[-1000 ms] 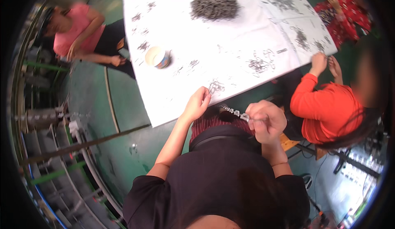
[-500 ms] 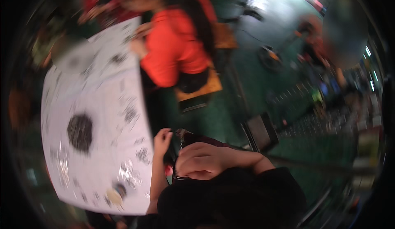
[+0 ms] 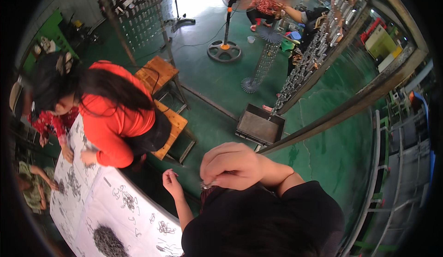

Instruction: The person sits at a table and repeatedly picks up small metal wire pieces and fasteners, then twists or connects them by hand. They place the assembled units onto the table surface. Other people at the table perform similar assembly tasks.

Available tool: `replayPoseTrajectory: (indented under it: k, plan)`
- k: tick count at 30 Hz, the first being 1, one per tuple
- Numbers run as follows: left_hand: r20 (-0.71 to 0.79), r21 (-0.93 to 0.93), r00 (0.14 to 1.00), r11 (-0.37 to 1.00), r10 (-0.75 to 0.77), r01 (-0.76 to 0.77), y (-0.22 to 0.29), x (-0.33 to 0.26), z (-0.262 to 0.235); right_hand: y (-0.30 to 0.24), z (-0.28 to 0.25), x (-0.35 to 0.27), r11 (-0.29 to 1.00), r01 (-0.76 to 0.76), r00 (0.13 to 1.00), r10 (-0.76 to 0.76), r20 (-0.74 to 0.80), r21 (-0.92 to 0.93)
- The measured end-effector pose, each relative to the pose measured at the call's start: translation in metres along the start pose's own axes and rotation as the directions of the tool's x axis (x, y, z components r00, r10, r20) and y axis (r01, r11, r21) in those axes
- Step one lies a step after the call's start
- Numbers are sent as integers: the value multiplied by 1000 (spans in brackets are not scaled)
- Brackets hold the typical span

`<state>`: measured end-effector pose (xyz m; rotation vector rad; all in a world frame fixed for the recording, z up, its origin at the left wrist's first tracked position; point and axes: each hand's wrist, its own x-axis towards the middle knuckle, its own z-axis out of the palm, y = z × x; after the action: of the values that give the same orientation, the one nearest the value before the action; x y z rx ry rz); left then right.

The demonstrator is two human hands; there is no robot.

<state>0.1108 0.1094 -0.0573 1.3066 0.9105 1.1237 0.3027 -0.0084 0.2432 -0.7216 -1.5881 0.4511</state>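
In front of my body my right hand (image 3: 230,167) is closed, its fingers curled inward. Small shiny metal pieces (image 3: 206,186) show under its fingertips; their exact kind is too small to tell. To the left, beside the white table's near edge, my left hand (image 3: 171,184) is raised with thumb and fingers drawn together. Whatever it pinches, if anything, cannot be made out. The white table (image 3: 99,206) bears a dark heap of small metal pieces (image 3: 109,241). Curved, hook-like metal pieces (image 3: 128,201) lie scattered around it in loose clusters.
A person in an orange top (image 3: 115,114) sits at the table beside a wooden stool (image 3: 170,126). Ahead stand a metal bin (image 3: 260,124), a slanting metal frame (image 3: 341,111) hung with metal parts, and a floor fan (image 3: 224,49). More people work farther off.
My view has swung to the right and up, so the table has slid toward the lower left. My right hand stays closed; my left hand remains raised near the table edge.
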Motion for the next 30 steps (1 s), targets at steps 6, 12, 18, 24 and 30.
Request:
replayPoseTrajectory:
  k: [6,12,18,24,30]
  plan:
    - [186,-44,982,998,-34,43,41,1,61,-42,-59,22,990,-12,991,-6,-130,-141]
    - [470,-108,869,987,154,-117,71,13,107,-79,-118,20,993,-48,850,98,-518,109]
    - [575,-187,776,965,258,-183,111,27,124,-106,-171,21,996,-86,869,65,-491,-20]
    - [902,227,428,912,-63,-342,156,33,112,-138,-216,31,999,34,883,-39,-467,-19]
    - [929,171,369,911,-23,-375,157,35,106,-153,-245,40,965,-33,746,-150,-649,-260]
